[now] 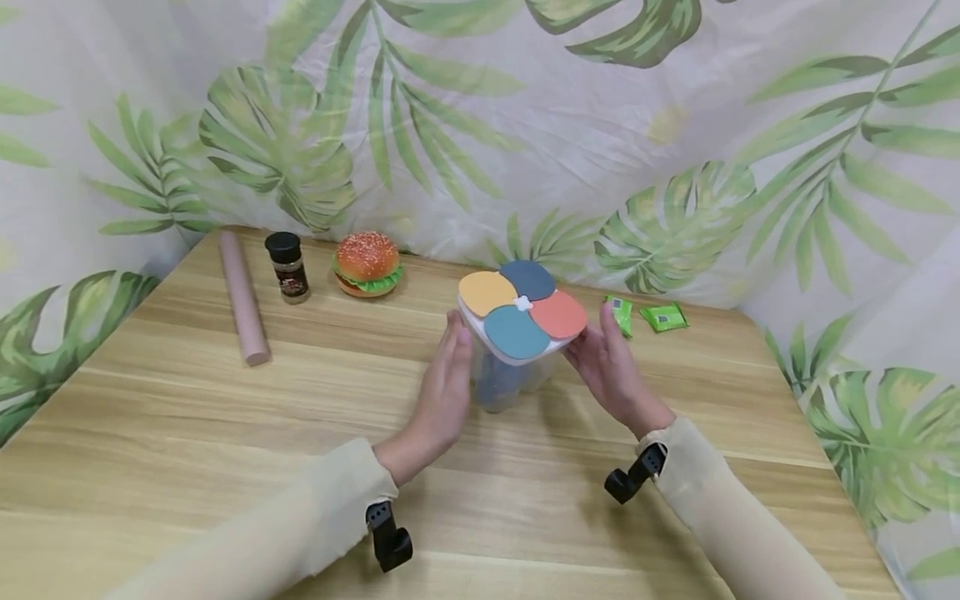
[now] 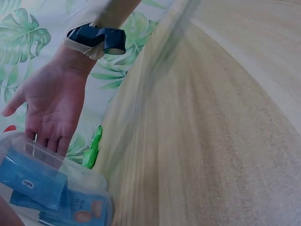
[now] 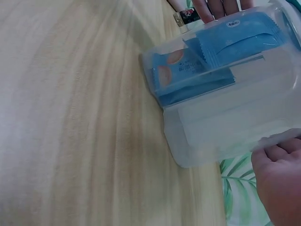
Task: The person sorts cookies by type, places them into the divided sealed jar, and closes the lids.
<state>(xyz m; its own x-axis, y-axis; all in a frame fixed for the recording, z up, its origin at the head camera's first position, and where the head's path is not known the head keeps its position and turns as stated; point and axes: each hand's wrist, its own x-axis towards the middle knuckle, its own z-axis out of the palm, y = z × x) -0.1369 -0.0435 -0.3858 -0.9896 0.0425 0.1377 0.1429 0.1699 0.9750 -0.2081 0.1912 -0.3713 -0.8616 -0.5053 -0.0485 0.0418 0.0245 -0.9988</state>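
Between my two hands is a clear plastic box point(image 1: 502, 383) with a four-petal lid point(image 1: 517, 333) in yellow, navy, coral and teal. Several blue snack packets point(image 3: 235, 40) show through its wall, some in one compartment. My left hand point(image 1: 444, 387) lies along the box's left side, fingers extended. On the opposite side, my right hand point(image 1: 611, 371) touches the box near the lid's rim, thumb raised; the left wrist view shows its palm point(image 2: 54, 101) spread and its fingers straight. Whether the box's base rests fully on the table cannot be told.
On the wooden table point(image 1: 337, 400), a pinkish rolling pin point(image 1: 243, 300), a black-capped seasoning jar point(image 1: 288, 271) and a toy hamburger point(image 1: 367, 265) stand at the back left. Two green packets point(image 1: 664, 317) lie behind my right hand. A leaf-print cloth point(image 1: 465, 125) hangs behind the table.
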